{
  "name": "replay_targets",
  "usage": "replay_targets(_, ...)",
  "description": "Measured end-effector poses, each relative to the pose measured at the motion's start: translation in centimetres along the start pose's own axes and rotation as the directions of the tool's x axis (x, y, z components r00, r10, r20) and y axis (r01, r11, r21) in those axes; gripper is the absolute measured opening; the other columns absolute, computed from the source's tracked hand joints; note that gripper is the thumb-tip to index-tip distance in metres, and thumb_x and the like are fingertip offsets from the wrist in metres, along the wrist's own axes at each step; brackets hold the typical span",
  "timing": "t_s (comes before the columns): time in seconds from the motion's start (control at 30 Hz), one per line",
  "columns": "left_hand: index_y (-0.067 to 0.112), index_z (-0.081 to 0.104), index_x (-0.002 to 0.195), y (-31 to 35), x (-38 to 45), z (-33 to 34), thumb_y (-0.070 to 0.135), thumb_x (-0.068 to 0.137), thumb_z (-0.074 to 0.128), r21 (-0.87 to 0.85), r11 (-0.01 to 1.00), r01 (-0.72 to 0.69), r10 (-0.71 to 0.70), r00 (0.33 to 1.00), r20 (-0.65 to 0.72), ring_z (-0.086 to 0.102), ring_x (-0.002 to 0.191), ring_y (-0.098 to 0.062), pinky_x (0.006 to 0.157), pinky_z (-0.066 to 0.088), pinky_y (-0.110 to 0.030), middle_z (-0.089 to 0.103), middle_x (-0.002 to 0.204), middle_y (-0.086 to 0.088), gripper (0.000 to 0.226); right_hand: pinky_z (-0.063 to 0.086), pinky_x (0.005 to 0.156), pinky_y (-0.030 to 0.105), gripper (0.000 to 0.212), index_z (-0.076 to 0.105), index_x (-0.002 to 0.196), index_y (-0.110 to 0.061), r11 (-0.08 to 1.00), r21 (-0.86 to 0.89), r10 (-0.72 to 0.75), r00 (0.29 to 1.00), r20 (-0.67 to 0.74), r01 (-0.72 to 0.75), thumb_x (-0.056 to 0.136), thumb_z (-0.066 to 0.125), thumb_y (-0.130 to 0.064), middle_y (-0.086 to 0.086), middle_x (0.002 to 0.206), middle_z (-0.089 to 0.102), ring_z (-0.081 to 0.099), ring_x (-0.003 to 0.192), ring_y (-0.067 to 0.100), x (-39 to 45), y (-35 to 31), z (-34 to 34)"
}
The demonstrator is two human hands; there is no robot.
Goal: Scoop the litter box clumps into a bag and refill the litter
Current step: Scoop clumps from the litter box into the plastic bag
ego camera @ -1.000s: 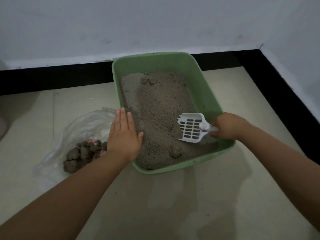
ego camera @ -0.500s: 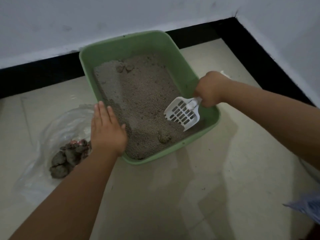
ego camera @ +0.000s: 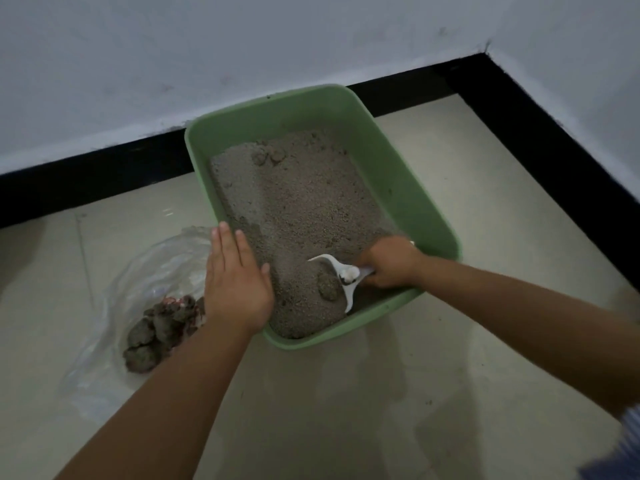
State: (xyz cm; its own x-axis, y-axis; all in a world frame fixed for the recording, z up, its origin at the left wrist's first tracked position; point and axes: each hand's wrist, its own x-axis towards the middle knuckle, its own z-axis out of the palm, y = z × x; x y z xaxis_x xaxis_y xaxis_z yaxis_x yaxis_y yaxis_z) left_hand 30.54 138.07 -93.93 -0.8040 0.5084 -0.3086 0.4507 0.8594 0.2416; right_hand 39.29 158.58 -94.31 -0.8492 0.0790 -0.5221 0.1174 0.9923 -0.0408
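My right hand (ego camera: 391, 263) grips the white scoop (ego camera: 341, 280), its blade in the litter against a grey clump (ego camera: 328, 287) near the box's (ego camera: 398, 174) front edge. My left hand (ego camera: 235, 284) lies flat on the box's left rim, above the clear bag (ego camera: 138, 289) of dark clumps; two more clumps (ego camera: 268, 155) sit far back.

Two bare forearms enter the frame, one from about 7 o'clock and one from about 4 o'clock. The left hand (ego camera: 235, 285) and the right hand (ego camera: 391, 263) carry no gloves, rings or watch that can be seen. At 4 o'clock, by the frame's edge, a blurred striped sleeve (ego camera: 627, 434) shows in blue and white.
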Motion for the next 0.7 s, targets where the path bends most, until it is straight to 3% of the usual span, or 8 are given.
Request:
replay_targets(0.17,-0.001,-0.007,0.146,-0.2,-0.2,0.1,0.029,0.100,0.021,-0.016,1.000,-0.005,0.005,1.000,-0.012,-0.017,0.143,-0.027,0.117,-0.005,-0.034,-0.018,0.154,-0.018,0.061,0.046,0.083,0.032,0.035,0.064,0.113,-0.017,0.995,0.092,0.031,0.999,0.016,-0.032,0.088,0.055,-0.040,0.008,0.110,0.067,0.060,0.102,0.026,0.1,0.0,0.2)
replay_targets(0.4,-0.002,-0.005,0.146,-0.2,-0.5,-0.1,0.026,0.101,0.021,-0.033,0.999,-0.017,0.016,1.000,-0.026,-0.012,0.144,-0.027,0.117,-0.005,-0.031,-0.013,0.155,-0.018,0.059,0.039,0.073,0.029,0.037,0.067,0.112,-0.014,0.945,0.306,0.147,0.985,-0.093,-0.112,0.083,0.064,-0.037,0.009,0.111,0.068,0.061,0.102,0.026,-1.0,0.7,-0.1)
replay_targets(0.5,-0.001,-0.006,0.146,-0.2,-0.5,-0.2,0.025,0.101,0.018,-0.005,1.000,-0.007,0.007,1.000,-0.016,-0.011,0.145,-0.027,0.117,-0.004,-0.031,-0.012,0.155,-0.018,0.057,0.032,0.062,0.027,0.031,0.070,0.103,-0.008,0.867,0.475,0.251,0.955,-0.156,-0.151,0.082,0.068,-0.030,0.016,0.099,0.068,0.062,0.091,0.029,-0.8,1.4,0.1)
replay_targets(0.6,-0.001,-0.008,0.146,-0.1,-0.5,-0.3,0.026,0.101,0.014,0.017,1.000,0.008,-0.008,1.000,0.006,-0.013,0.144,-0.026,0.117,-0.005,-0.030,-0.014,0.155,-0.017,0.057,0.031,0.062,0.027,0.028,0.071,0.100,-0.005,0.758,0.627,0.375,0.907,-0.193,-0.180,0.081,0.070,-0.026,0.019,0.088,0.067,0.053,0.076,0.020,-0.5,1.6,0.1)
replay_targets(0.7,0.000,-0.010,0.146,0.0,-0.6,-0.5,0.027,0.101,0.013,0.041,0.999,0.010,-0.010,1.000,0.008,-0.014,0.144,-0.025,0.117,-0.006,-0.030,-0.015,0.155,-0.016,0.057,0.032,0.065,0.026,0.025,0.070,0.100,-0.005,0.652,0.731,0.476,0.859,-0.190,-0.200,0.082,0.069,-0.023,0.014,0.080,0.061,0.049,0.076,0.016,-0.2,1.0,0.1)
